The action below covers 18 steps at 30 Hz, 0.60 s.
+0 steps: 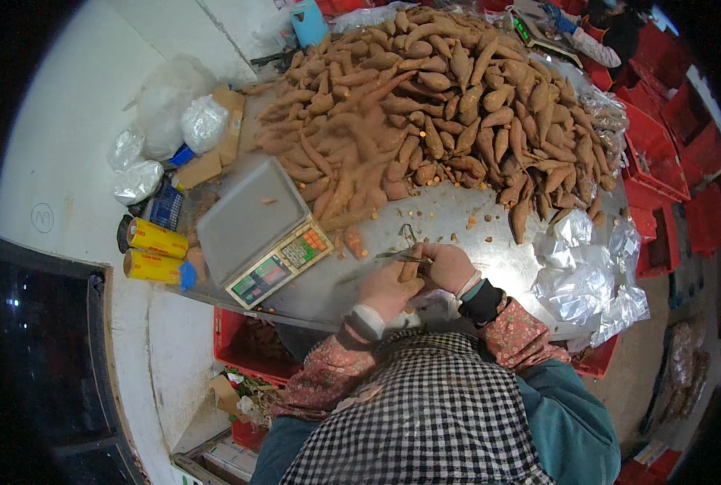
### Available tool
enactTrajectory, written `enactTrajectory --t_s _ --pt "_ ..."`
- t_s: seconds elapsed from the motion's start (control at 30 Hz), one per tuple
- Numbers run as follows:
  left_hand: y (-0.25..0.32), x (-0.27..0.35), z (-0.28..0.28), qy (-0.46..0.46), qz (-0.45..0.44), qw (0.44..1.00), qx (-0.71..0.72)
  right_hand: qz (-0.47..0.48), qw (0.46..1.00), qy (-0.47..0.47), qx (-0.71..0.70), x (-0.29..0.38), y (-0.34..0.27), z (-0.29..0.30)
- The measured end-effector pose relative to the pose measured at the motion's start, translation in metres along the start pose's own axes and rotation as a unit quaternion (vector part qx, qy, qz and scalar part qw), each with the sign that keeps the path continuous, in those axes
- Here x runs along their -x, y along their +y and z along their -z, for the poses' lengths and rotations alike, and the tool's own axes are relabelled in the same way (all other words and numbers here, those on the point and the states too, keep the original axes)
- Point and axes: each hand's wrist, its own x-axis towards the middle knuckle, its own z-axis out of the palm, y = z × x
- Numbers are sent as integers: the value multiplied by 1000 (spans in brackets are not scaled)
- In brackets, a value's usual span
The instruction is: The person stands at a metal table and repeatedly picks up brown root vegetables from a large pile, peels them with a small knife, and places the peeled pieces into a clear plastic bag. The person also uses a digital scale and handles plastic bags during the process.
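In front of my apron, my left hand (pixel 390 288) grips a small sweet potato (pixel 408 271). Its fingers cover much of the root. My right hand (pixel 451 265) meets it from the right, closed on a thin, narrow tool (pixel 422 260) whose kind I cannot make out. Greenish stem-like scraps (pixel 390 254) show just beyond the fingers. A large heap of sweet potatoes (pixel 457 115) covers the far part of the metal table (pixel 439 218). Small orange cut pieces (pixel 470 221) are scattered at its near edge.
A digital scale (pixel 257 224) stands left of my hands. Clear plastic bags (pixel 578 273) lie at the right edge. Yellow film rolls (pixel 154 251) rest at the left wall. Red crates (pixel 654 151) line the right. At the far right, another person's sleeve (pixel 596 50) is near a second scale (pixel 542 33).
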Motion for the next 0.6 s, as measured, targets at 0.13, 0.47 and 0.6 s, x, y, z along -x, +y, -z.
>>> enactTrajectory --t_s 0.13,0.47,0.6 --pt "-21 0 -7 -23 -77 982 169 -109 990 -5 85 -14 28 -7" --pt "-34 -4 11 -30 -243 868 431 6 972 78 -220 9 -3 18" --pt "-32 -8 6 -38 -179 850 495 17 977 79 -199 6 -28 18"
